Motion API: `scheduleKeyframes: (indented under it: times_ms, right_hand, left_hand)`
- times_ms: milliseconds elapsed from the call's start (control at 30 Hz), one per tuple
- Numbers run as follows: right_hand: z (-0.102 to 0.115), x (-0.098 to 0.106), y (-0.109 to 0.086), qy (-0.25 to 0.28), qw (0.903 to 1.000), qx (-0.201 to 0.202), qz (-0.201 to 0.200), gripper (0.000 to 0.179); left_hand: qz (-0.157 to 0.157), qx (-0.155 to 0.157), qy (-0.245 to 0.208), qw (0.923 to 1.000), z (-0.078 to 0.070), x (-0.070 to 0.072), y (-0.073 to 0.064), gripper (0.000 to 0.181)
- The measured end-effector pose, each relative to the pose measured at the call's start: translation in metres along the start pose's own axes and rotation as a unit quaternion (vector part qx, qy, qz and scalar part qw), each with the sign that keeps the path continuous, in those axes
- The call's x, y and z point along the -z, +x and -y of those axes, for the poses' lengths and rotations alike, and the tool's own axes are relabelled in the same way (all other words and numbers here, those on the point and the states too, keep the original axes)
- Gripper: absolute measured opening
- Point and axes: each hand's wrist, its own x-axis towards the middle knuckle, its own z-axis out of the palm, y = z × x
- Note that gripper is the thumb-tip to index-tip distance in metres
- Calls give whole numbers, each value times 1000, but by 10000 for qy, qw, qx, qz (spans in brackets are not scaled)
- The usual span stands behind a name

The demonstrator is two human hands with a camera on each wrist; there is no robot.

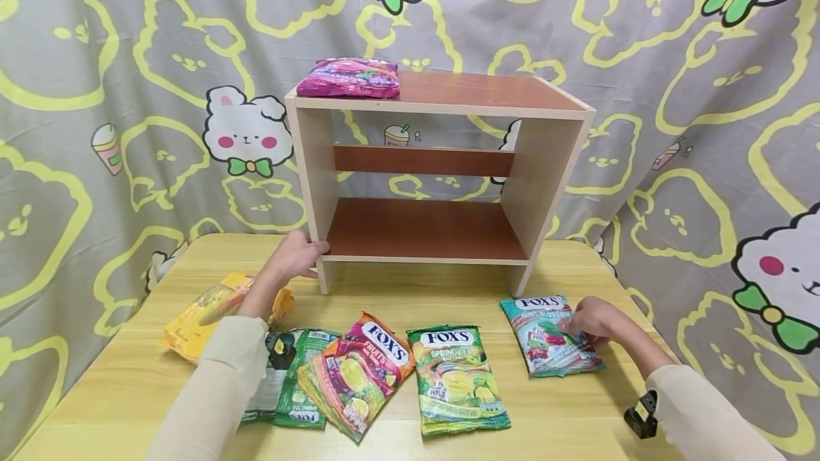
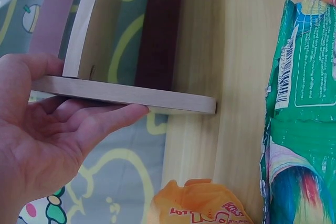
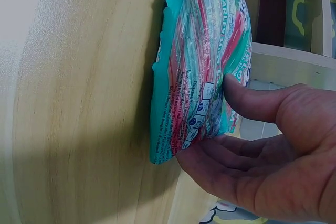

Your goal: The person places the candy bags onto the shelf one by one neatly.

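Observation:
My left hand (image 1: 297, 256) grips the left side panel of a small wooden shelf (image 1: 429, 230) near its foot, thumb on the inner side and fingers outside, as the left wrist view shows. At the right, a teal candy bag (image 1: 544, 336) marked Mint Blossom lies on the table, and my right hand (image 1: 592, 320) pinches its right edge. In the right wrist view the thumb presses the bag's printed face while the fingers reach under it. A purple candy bag (image 1: 349, 78) rests on the left end of the shelf's top board.
On the wooden table (image 1: 557, 418), a green Spring Tea bag (image 1: 458, 383), a pink-orange Fruits bag (image 1: 359, 375), a face-down green bag (image 1: 297, 383) and a yellow bag (image 1: 211, 308) lie before the shelf. A patterned curtain (image 1: 173, 70) hangs behind.

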Motion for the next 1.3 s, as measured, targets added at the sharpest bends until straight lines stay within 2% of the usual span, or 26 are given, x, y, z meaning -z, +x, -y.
scheduleKeyframes:
  times_ms: [400,633,833,1033,1133,1300]
  right_hand:
    - [0,1,-4,171,9998,-39,79,65]
    - [1,1,-7,416,9987,-210,228,51]
    - [1,-1,-7,485,9980,-356,174,58]
    - [2,-4,-7,462,9982,-350,128,48]
    - [2,-4,-6,400,9985,-347,101,50]
    - [3,-4,-4,339,9990,-289,85,64]
  left_hand:
    - [12,-18,-31,10000,0,-1,0,53]
    - [27,-11,-44,10000,0,-1,0,55]
    - [34,-16,-29,10000,0,-1,-1,54]
    - [28,-19,-41,10000,0,-1,-1,54]
    - [15,-23,-32,10000,0,-1,-1,53]
    - [-10,-31,0,10000,1,-1,0,52]
